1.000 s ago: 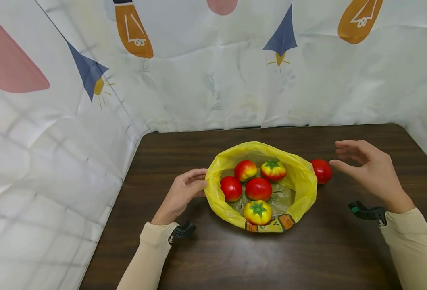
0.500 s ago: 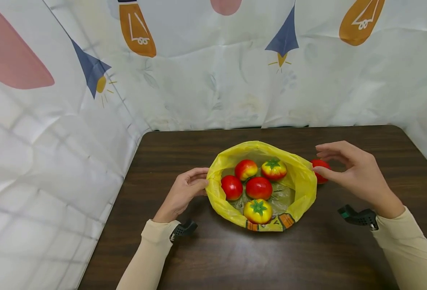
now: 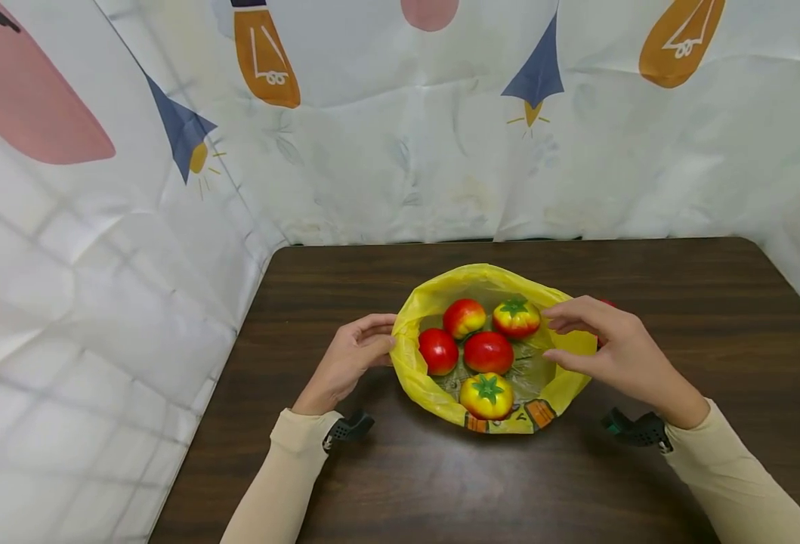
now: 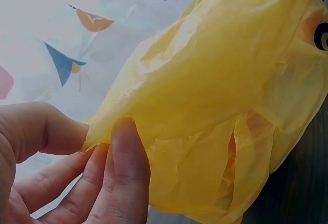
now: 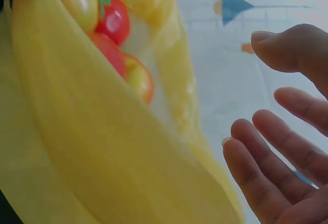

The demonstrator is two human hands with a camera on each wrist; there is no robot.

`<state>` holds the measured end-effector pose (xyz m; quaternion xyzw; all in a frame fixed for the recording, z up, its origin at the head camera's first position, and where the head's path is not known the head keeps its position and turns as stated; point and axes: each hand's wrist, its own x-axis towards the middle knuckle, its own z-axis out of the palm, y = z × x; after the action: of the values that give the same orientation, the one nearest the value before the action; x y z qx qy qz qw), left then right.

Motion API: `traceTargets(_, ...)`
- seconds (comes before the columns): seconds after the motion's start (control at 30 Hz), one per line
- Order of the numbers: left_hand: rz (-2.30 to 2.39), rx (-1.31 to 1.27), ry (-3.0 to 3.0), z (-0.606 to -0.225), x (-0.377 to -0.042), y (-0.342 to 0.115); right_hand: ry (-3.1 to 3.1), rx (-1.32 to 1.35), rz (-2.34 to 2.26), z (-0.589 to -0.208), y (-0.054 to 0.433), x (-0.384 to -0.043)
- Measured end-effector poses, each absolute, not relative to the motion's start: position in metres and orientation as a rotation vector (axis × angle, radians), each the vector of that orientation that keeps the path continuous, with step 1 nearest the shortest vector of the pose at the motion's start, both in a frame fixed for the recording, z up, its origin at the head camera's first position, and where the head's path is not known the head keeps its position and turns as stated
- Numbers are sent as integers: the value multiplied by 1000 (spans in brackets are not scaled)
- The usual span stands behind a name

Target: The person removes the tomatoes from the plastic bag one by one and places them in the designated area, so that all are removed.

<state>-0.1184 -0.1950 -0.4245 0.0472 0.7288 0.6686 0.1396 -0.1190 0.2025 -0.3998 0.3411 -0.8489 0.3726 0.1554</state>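
Note:
A yellow plastic bag stands with its mouth wide on the table. Inside lie several toy fruits and vegetables, among them a red and yellow apple, a red oval one and a yellow tomato with a green leaf top. My left hand pinches the bag's left rim; in the left wrist view the thumb and fingers grip the thin film. My right hand hovers over the bag's right rim, fingers spread and holding nothing. Behind it a red round thing is mostly hidden.
The dark wooden table stretches around the bag. White patterned cloth hangs behind it and along the left side. A dark strap device sits on the right wrist, another strap on the left.
My right hand has moved left from beside the red round thing to over the bag's right rim, now covering most of that thing. The left hand keeps its hold on the bag.

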Motion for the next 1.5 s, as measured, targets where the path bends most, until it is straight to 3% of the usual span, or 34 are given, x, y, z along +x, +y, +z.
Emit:
traceTargets(0.5,1930,123,2083,-423,-117,-193,-2493,1217,1159,-423,170,-113)
traceTargets(1.5,1894,102,2115,-426,-121,-193,-2640,1274,1162,-454,152,-114)
